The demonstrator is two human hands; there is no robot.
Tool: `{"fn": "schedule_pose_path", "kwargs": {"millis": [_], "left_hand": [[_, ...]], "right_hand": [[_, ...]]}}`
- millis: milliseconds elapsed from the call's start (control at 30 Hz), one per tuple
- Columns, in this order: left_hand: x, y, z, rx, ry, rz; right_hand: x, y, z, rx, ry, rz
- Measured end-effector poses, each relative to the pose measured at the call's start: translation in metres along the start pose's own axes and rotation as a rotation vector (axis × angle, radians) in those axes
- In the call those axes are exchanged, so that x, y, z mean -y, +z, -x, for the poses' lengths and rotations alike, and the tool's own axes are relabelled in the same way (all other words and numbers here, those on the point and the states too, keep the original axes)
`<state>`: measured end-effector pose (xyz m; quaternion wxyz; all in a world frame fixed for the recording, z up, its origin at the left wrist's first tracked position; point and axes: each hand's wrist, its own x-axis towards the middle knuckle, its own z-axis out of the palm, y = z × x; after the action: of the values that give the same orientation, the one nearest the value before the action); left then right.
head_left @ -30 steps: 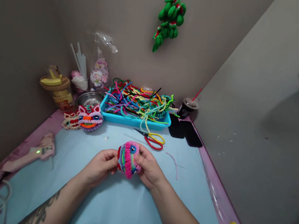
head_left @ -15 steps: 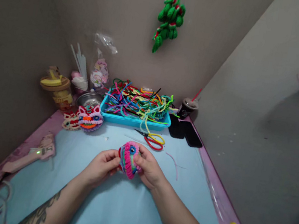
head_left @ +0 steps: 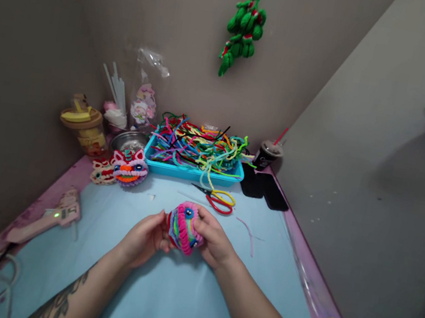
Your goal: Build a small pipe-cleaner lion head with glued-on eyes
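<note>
A small fuzzy ball [head_left: 184, 226] wound from coloured pipe cleaners is held just above the blue mat [head_left: 172, 304], a little below the middle of the frame, between both hands. The left hand [head_left: 144, 239] is closed against its left side, fingertips pinching the edge, while the right hand [head_left: 213, 240] is wrapped round its right side with the thumb pressed on the front. The ball's pink ridge runs from upper left to lower right, and a small dark eye faces upward toward the camera. The two hands are equally close, one on each flank. The back of the ball and the fingers behind it are hidden, so what is gripped there cannot be told. Above the hands lie red-handled scissors [head_left: 217, 200], then a blue tray [head_left: 194, 169] heaped with pipe cleaners; a finished fuzzy face [head_left: 129, 168] sits at middle left.
</note>
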<state>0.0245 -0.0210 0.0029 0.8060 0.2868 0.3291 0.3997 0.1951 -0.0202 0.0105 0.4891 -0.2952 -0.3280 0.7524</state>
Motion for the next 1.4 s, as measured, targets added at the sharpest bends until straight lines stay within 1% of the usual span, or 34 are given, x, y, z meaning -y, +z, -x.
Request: {"fn": "schedule_pose_path", "kwargs": {"millis": [100, 367, 533, 667, 733, 833, 900, 933, 1000, 1067, 1133, 1200, 1333, 1400], "left_hand": [[0.003, -0.001, -0.001, -0.007, -0.026, 0.01], [0.002, 0.004, 0.001, 0.018, -0.012, -0.024], [-0.001, 0.002, 0.0, -0.014, -0.014, -0.017], [-0.002, 0.001, 0.0, -0.017, 0.065, -0.093], [-0.002, 0.002, 0.001, -0.009, 0.076, -0.131], [-0.002, 0.003, 0.0, -0.004, 0.075, -0.078], [-0.003, 0.002, -0.002, -0.062, 0.105, 0.011], [-0.003, 0.001, -0.004, -0.118, 0.132, 0.058], [-0.004, -0.003, -0.008, -0.262, 0.194, 0.141], [-0.004, -0.006, -0.013, -0.391, 0.235, 0.199], [-0.004, -0.008, -0.016, -0.458, 0.245, 0.221], [-0.002, -0.007, -0.017, -0.47, 0.246, 0.211], [0.0, 0.0, -0.015, -0.442, 0.226, 0.166], [0.001, 0.002, -0.012, -0.436, 0.177, 0.124]], "right_hand": [[0.0, 0.001, 0.001, 0.005, 0.01, 0.03], [-0.001, 0.0, 0.001, -0.002, 0.032, 0.014], [0.001, -0.003, -0.002, -0.017, 0.015, -0.013], [0.006, -0.005, -0.004, -0.07, -0.001, -0.015], [0.007, -0.007, -0.005, -0.092, -0.011, -0.039], [0.008, -0.01, -0.008, -0.138, -0.06, -0.1], [0.007, -0.013, -0.01, -0.198, -0.093, -0.123], [0.006, -0.014, -0.011, -0.24, -0.101, -0.121], [0.003, -0.017, -0.013, -0.327, -0.11, -0.077], [0.0, -0.019, -0.015, -0.384, -0.12, 0.017], [-0.003, -0.02, -0.015, -0.393, -0.126, 0.123], [-0.008, -0.019, -0.016, -0.373, -0.132, 0.213], [-0.013, -0.02, -0.016, -0.331, -0.178, 0.391], [-0.013, -0.022, -0.016, -0.341, -0.229, 0.559]]}}
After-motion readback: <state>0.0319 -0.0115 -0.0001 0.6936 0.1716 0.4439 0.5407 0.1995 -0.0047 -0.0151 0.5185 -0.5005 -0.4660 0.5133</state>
